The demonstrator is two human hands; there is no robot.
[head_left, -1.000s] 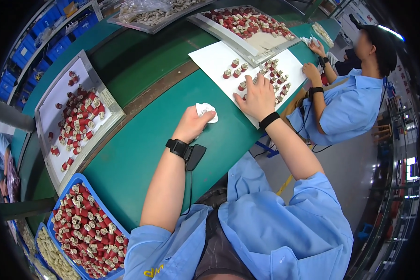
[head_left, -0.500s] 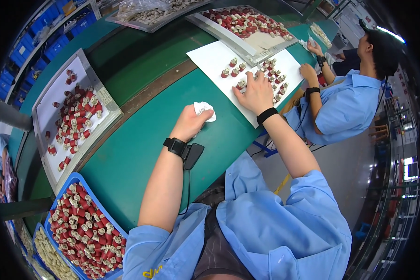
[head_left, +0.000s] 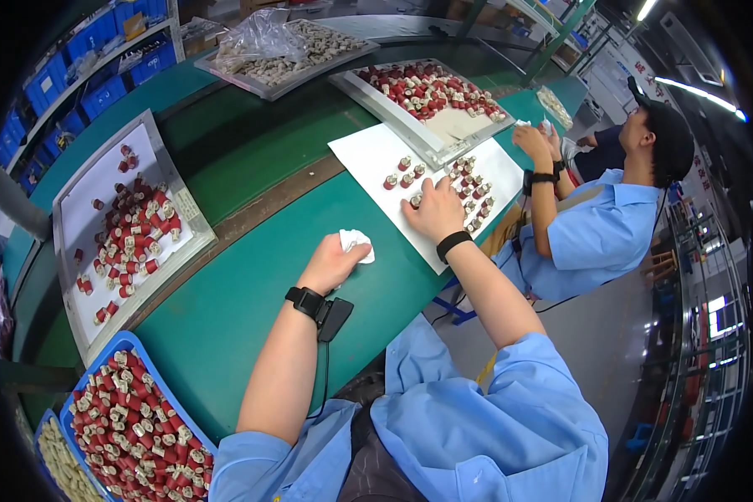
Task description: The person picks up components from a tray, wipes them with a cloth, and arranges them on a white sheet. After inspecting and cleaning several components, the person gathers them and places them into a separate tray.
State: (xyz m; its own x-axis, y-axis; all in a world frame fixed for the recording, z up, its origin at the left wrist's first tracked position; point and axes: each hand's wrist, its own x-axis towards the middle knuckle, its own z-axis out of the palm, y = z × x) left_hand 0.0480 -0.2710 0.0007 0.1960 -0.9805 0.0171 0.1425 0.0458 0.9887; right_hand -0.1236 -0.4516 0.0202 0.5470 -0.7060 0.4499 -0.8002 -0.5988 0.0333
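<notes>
My left hand point(head_left: 330, 263) is closed on a crumpled white cloth point(head_left: 357, 244), just above the green tabletop point(head_left: 251, 276). Further right, my right hand point(head_left: 437, 212) reaches palm down over a white sheet point(head_left: 361, 151), its fingers curved and spread. Between its thumb and forefinger stands a small red cylindrical part point(head_left: 416, 201) with a pale metallic top; whether the fingers touch it is unclear. Similar parts point(head_left: 479, 191) stand in rows by the hand's right side, and several others point(head_left: 405, 166) are grouped just beyond the fingertips. The hand hides some of the sheet.
A framed tray point(head_left: 433, 144) of such parts rests on the sheet's far side. Left are another framed tray point(head_left: 205, 238) and a filled blue bin point(head_left: 139, 345). A tray with pale pieces point(head_left: 314, 50) lies behind. A co-worker point(head_left: 598, 222) sits close at the right.
The whole view has shifted, showing more of the far side. My left hand still holds the cloth, and my right hand stays over the same parts. The co-worker's hands have come closer together.
</notes>
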